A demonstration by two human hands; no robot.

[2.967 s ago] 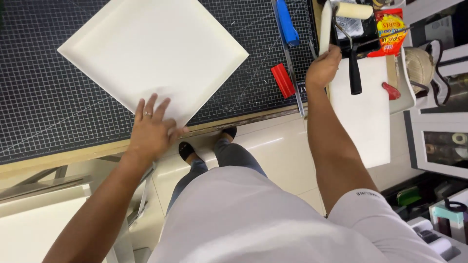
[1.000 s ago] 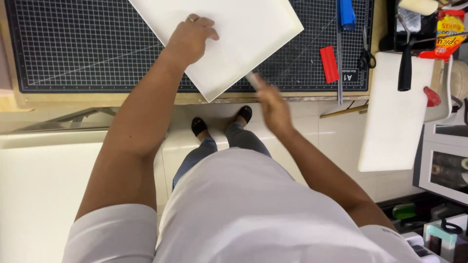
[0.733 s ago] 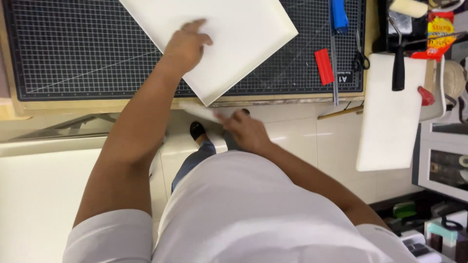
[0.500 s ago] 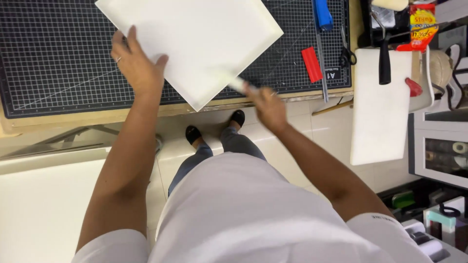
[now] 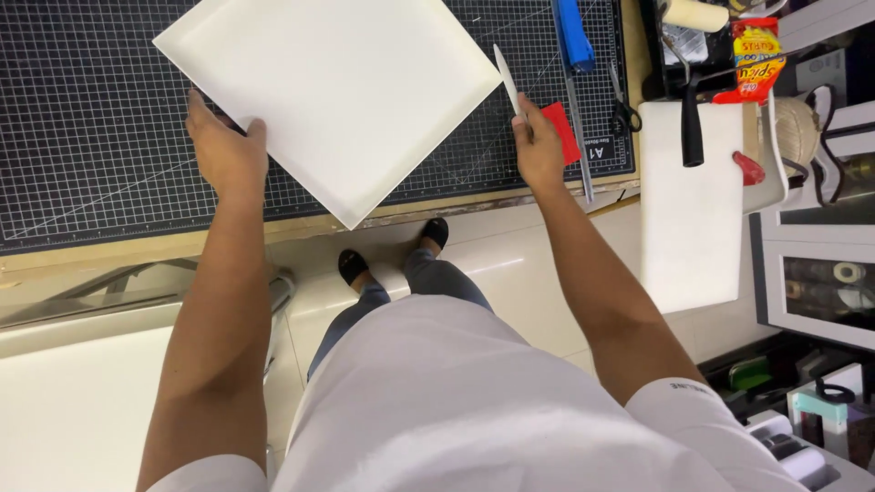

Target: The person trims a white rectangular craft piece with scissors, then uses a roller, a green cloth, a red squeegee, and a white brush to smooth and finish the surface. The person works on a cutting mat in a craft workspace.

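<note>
Head view, upper left: the left hand [image 5: 226, 150] grips the lower left edge of the white square board [image 5: 328, 87], fingers curled over the rim and thumb on top.
Board: it lies cornerwise across the top centre of the frame, flat on the black gridded cutting mat [image 5: 82, 137], and its lowest corner pokes past the wooden table edge [image 5: 118, 251].
Head view, upper centre right: the right hand [image 5: 538, 150] is closed round a slim white bone folder [image 5: 507, 80], whose blade points up and slightly left, its tip close to the board's right corner; touching or not, I cannot tell.
Just beside the right hand: a small red scraper [image 5: 558, 128] lies partly under the knuckles on the mat.
Top edge, right of centre: a blue-handled tool [image 5: 574, 36] lies along a long metal ruler [image 5: 574, 137], with black scissors [image 5: 622, 111] next to them.
Right side: a white tray [image 5: 693, 228] hangs off the table, a paint roller [image 5: 691, 55] with a black handle resting across its top, and a red and yellow snack packet [image 5: 756, 59] beside it.
Bottom half: the person's white shirt, dark trousers and black shoes [image 5: 351, 266] over a pale floor.
</note>
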